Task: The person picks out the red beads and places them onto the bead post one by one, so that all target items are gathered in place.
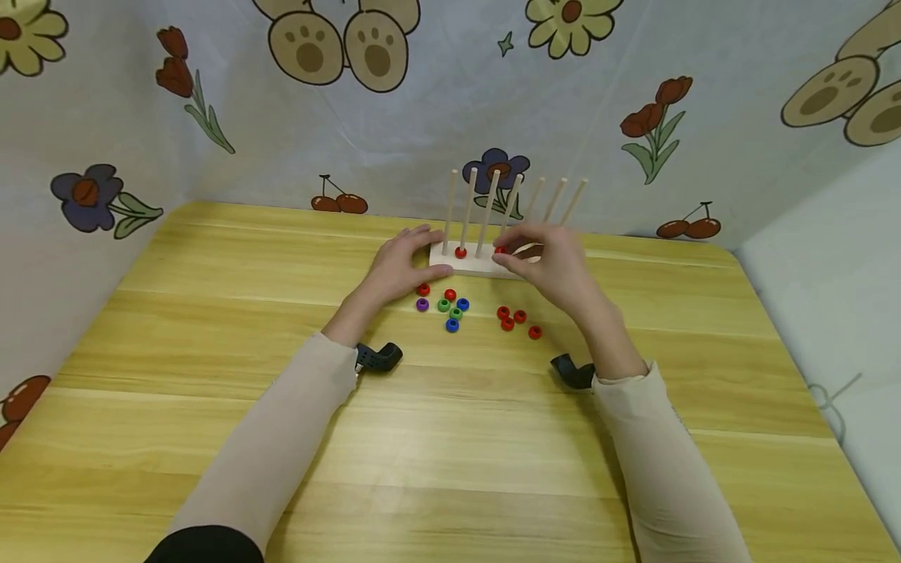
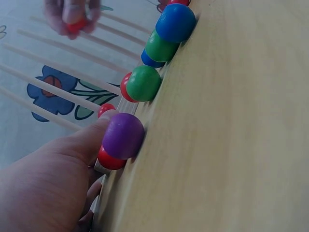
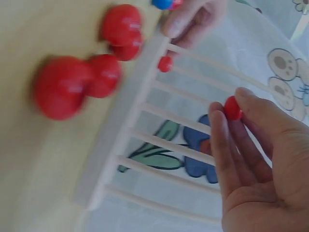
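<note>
A pale wooden peg rack (image 1: 479,267), with a row of several upright thin pegs, stands near the table's back edge. My left hand (image 1: 400,263) grips its left end, thumb along the front and fingers behind. One red bead (image 1: 461,252) sits low on the second peg from the left. My right hand (image 1: 552,262) pinches another red bead (image 3: 233,108) between thumb and fingertips, beside the pegs and above the base. In the left wrist view, a purple bead (image 2: 123,136) lies in front of my left thumb.
Loose red, green, blue and purple beads lie before the rack, including a green bead (image 1: 456,313) and a blue bead (image 1: 453,324). Several red beads (image 1: 507,324) form a group to their right. A patterned cloth (image 1: 436,141) hangs behind the wooden table (image 1: 450,453).
</note>
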Motion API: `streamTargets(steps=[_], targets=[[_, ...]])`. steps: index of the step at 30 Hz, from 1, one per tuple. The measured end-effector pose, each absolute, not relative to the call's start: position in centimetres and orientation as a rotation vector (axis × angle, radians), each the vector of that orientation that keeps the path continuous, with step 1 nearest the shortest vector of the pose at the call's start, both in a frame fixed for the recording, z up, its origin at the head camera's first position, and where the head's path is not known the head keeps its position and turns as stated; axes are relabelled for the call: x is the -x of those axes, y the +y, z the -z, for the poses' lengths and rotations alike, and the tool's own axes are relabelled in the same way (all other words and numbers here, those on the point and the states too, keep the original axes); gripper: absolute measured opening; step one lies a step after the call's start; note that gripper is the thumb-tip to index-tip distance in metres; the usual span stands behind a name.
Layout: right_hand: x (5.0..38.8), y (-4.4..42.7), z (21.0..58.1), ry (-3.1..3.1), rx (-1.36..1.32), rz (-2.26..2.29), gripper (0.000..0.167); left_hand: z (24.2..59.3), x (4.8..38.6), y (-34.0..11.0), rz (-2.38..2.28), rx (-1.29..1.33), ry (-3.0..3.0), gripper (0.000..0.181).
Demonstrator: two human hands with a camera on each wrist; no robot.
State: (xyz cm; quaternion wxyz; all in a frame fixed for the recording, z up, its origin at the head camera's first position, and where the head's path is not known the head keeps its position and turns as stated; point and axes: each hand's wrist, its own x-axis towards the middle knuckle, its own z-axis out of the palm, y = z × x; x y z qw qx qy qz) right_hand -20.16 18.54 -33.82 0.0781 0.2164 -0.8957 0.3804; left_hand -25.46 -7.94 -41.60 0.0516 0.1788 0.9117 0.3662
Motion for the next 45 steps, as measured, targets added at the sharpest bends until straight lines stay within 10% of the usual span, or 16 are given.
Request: streamTargets(steps=[22,45], targets=[[21.9,14.0,27.6,-2.014,-0.570,-1.291,0.023,41.4,25.0,-7.9,-1.130,-0.569,2.768,0.074],[23.5,12.9,29.1,-2.316,-0.661,-0.851,0.021,41.7,25.2,-8.0,-1.139,-0.590,2.780,0.072]])
